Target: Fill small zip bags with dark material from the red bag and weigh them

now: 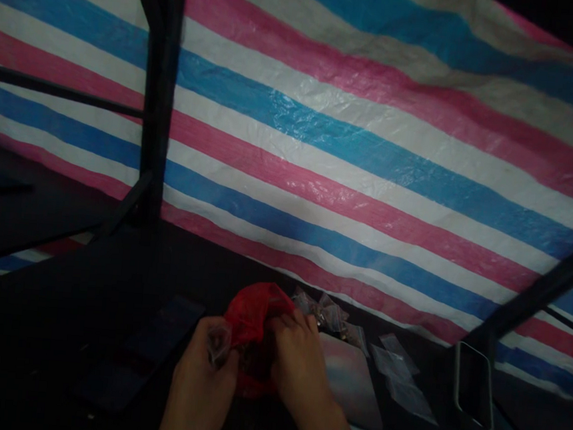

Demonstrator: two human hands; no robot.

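Left hand [202,375] and right hand [299,356] at the red bag [253,306]

Our left hand pinches a small clear packet [218,344]; our right reaches into the bag's mouth, its grip hidden from us. We have the bag on a dark counter [196,264], lower centre of the frame, with clear sachets [403,376] and a phone [475,385] lower right. Striped sheeting [347,147] walls our dim space behind a black post [159,97].

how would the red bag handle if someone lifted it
The red bag is probably floppy: its thin-looking sides crumple beside the left hand and right hand. Lifted by one edge, it might sag and spill, since its mouth looks open. Its weight is hard to judge, as the inside is too dark.
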